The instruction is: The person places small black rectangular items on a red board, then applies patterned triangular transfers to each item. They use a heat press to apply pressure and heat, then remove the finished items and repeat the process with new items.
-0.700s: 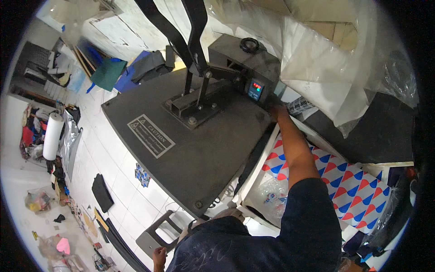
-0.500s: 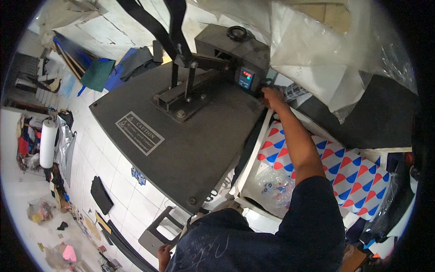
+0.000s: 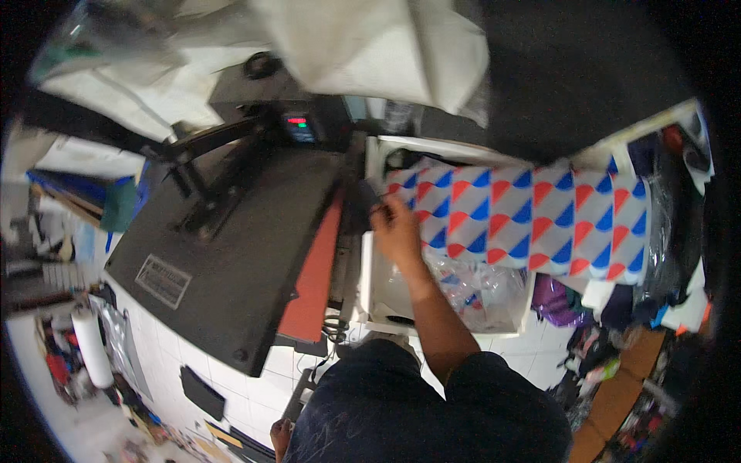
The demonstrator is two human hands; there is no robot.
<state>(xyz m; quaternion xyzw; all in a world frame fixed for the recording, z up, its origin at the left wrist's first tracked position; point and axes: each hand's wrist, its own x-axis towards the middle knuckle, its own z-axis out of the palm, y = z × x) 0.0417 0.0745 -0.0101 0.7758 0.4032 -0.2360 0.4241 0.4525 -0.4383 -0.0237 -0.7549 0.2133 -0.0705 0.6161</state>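
Apparently the heat press's upper plate (image 3: pixel 231 255) stands over an orange-red pad (image 3: pixel 312 285), partly exposed; what is finished or left beneath cannot be told; the right hand (image 3: pixel 397 231), half curled, meets a blurred dark piece (image 3: pixel 360 202) between plate and white bin (image 3: pixel 369 285), grip unclear; the left hand (image 3: pixel 280 434) looks curled, its hold indiscernible.

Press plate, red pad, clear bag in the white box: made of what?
Plate: likely painted metal, matte dark; rigid flat slab.
Red pad: perhaps rubber or silicone, dull; uniform sheet, texture blurred.
Bag: seemingly thin plastic, glossy; see-through, crinkled, with highlights.
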